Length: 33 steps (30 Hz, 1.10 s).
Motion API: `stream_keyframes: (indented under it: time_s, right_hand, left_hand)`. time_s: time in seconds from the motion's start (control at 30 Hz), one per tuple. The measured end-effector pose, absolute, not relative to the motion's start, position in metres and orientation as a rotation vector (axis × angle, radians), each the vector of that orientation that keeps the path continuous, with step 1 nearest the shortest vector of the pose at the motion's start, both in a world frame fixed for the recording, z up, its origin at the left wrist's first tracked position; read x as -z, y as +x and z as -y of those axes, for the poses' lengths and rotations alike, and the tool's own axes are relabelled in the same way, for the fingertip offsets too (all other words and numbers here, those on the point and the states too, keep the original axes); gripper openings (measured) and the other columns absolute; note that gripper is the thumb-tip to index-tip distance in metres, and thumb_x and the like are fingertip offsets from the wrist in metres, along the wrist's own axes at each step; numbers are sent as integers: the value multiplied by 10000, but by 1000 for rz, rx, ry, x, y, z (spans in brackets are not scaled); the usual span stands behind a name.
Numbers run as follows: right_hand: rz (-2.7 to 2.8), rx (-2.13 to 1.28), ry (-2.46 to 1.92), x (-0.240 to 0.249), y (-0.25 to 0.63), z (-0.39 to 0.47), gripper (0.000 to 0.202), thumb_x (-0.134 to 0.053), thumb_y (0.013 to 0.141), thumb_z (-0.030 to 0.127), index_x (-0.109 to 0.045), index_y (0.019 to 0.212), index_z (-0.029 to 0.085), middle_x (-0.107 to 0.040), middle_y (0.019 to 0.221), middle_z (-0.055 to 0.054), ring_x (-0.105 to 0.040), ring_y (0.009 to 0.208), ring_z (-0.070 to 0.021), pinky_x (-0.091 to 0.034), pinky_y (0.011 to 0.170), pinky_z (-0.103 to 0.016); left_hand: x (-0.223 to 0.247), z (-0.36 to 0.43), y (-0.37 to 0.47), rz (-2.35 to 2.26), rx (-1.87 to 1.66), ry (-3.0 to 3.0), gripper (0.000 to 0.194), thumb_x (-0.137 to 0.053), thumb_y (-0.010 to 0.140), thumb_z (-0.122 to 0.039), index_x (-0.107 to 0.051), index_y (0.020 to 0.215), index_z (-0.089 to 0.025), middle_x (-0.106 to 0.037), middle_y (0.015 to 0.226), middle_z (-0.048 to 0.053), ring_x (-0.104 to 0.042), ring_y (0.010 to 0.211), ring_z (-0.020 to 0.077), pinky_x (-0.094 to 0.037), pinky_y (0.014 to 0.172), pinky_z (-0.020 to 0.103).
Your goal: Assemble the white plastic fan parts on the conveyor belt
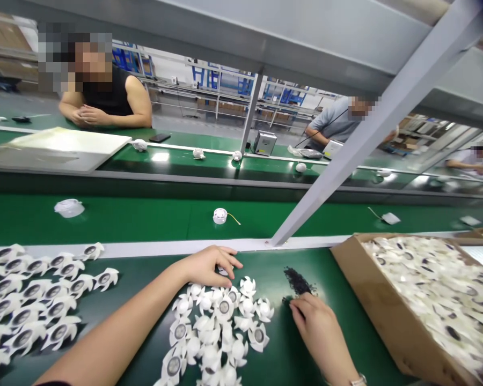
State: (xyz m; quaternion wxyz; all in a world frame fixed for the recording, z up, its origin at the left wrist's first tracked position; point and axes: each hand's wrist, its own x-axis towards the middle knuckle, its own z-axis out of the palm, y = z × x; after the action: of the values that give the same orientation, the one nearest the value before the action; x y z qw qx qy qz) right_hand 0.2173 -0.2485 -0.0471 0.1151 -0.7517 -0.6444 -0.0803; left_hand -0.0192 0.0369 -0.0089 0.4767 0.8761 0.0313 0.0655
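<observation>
My left hand [212, 266] reaches over the far edge of a loose heap of white fan impellers [224, 306]. Its fingers are apart and slightly bent, with a bit of white showing beneath them; no firm grip is visible. To the right of the heap lies a small pile of tiny black parts [297, 280] on the green bench. My right hand [317, 320] is at the near edge of that pile, thumb and fingertips pinched together; what sits between them is hidden. More impellers [33, 290] stand in rough rows at the left.
A cardboard box [372, 292] full of white impellers stands at the right. Beyond a pale rail [145, 247], a green conveyor belt [153, 214] carries a round white fan housing [220, 216] with a wire. A slanted metal post [338, 161] rises ahead. Several people sit across the line.
</observation>
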Motion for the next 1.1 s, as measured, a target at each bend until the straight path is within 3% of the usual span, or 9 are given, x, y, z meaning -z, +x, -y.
stream_keyframes:
  time_s: [0.2, 0.33, 0.47, 0.6, 0.73, 0.9, 1.1]
  right_hand:
    - [1814, 214, -2232, 47, 215, 251, 271, -460, 989, 228, -707, 881, 199, -665, 849, -77, -638, 752, -205, -459, 691, -331]
    - [1915, 325, -2202, 49, 216, 250, 216, -500, 964, 245, -678, 847, 215, -649, 804, -65, -619, 696, -198, -419, 618, -325]
    - [1893, 516, -2291, 48, 207, 247, 208, -473, 951, 222, -619, 804, 206, -603, 766, -76, -574, 697, -231, -393, 629, -363]
    - [1893, 539, -2274, 47, 209, 243, 193, -476, 929, 197, -558, 755, 214, -566, 730, -68, -553, 677, -237, -384, 612, -363]
    - [1802, 295, -2163, 32, 214, 233, 148, -502, 920, 196, -544, 780, 221, -572, 748, -44, -562, 660, -202, -419, 614, -323]
    - [1679, -128, -1877, -3, 190, 180, 164, -459, 931, 160, -512, 786, 216, -556, 768, -35, -550, 695, -178, -450, 635, -284]
    - [1840, -289, -1695, 2, 159, 109, 146, -437, 911, 131, -505, 807, 207, -540, 788, -26, -523, 709, -161, -448, 649, -268]
  left_hand:
    - [6, -34, -20, -80, -242, 2148, 309, -792, 743, -340, -772, 1044, -273, -681, 1288, 41, -505, 1347, 252, -398, 1129, 413]
    - [9, -35, -20, -113, -477, 2167, 375, -759, 778, -329, -738, 1138, -225, -718, 1198, 83, -633, 1168, 217, -467, 1053, 358]
    - [13, -39, -20, -194, -556, 2207, 326, -726, 802, -315, -741, 1110, -211, -739, 1107, 79, -671, 1054, 195, -501, 972, 320]
    - [18, -43, -21, -163, -552, 2233, 426, -794, 730, -385, -738, 1111, -202, -729, 1104, 86, -668, 1041, 205, -498, 963, 320]
    - [20, -46, -21, -136, -515, 2216, 455, -818, 695, -392, -740, 1090, -181, -728, 1068, 84, -675, 999, 196, -510, 914, 289]
    - [19, -43, -21, -249, -496, 2203, 351, -728, 718, -231, -705, 1066, -189, -730, 1023, 37, -676, 924, 166, -506, 846, 251]
    - [27, -38, -19, -344, -462, 2046, 734, -702, 678, -163, -428, 1354, -239, -736, 1068, 10, -685, 939, 157, -515, 902, 290]
